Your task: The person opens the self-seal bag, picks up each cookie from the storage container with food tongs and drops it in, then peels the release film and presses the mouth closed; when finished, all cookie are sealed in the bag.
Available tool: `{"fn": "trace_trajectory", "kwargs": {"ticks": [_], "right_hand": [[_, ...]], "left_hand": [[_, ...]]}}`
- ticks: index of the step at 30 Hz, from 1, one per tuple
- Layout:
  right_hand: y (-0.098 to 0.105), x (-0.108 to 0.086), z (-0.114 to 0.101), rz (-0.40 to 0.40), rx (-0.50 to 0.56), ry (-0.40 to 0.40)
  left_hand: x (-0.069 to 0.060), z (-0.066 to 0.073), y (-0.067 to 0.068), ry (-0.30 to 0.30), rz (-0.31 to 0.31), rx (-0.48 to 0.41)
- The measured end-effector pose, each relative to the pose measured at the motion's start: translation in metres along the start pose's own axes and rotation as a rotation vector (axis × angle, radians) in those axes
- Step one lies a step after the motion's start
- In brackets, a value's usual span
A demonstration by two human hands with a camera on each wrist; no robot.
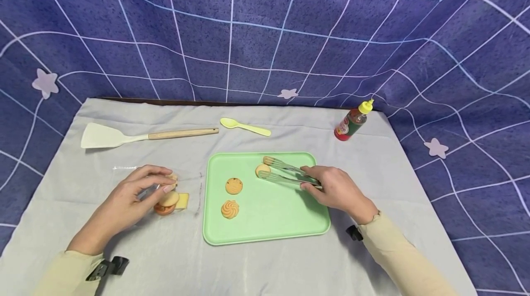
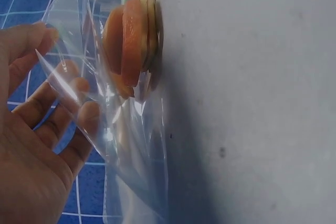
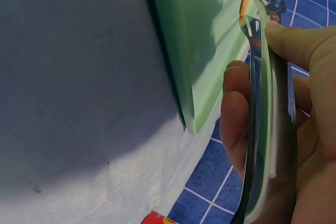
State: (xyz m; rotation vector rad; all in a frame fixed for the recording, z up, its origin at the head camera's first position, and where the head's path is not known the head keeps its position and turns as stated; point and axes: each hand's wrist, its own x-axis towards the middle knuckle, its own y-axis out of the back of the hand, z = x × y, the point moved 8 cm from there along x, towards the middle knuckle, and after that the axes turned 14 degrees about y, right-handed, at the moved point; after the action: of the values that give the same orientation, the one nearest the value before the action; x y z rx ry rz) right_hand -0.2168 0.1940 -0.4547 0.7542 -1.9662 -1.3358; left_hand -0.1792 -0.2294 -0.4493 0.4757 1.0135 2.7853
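Observation:
My left hand (image 1: 134, 194) pinches the edge of a clear plastic bag (image 2: 123, 150), its fingers spread behind the film. In the bag lie round pieces, among them an orange-brown round piece (image 1: 164, 209) and a pale round cookie (image 1: 169, 199), beside a yellow square piece (image 1: 182, 201). My right hand (image 1: 337, 190) grips metal tongs (image 1: 285, 179) over the green tray (image 1: 269, 236). A plain round cookie (image 1: 262, 168) sits between the slotted tips; whether they squeeze it I cannot tell. Left of it on the tray are a dotted round cookie (image 1: 233, 186) and a swirled cookie (image 1: 230, 209).
Behind the bag lies a white spatula (image 1: 103, 136) with a wooden handle. A pale yellow spoon (image 1: 246, 126) rests behind the tray, and a sauce bottle (image 1: 352, 121) with a yellow cap stands at the back right. A blue patterned curtain (image 1: 256, 47) hangs beyond the table's far edge.

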Motion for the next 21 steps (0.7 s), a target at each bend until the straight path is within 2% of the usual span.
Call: {"fn": "trace_trajectory", "kwargs": {"ticks": [11,21], "right_hand": [[-0.0005,-0.0004,-0.0007,0.005,0.050,-0.012],[-0.0001,0.0063,-0.0090,0.050,0.121,0.028]], "left_hand": [[-0.0012,-0.0013,0.0008,0.002,0.005,-0.009],[-0.0012,-0.0039,0.0011,0.020,0.005,-0.005]]}}
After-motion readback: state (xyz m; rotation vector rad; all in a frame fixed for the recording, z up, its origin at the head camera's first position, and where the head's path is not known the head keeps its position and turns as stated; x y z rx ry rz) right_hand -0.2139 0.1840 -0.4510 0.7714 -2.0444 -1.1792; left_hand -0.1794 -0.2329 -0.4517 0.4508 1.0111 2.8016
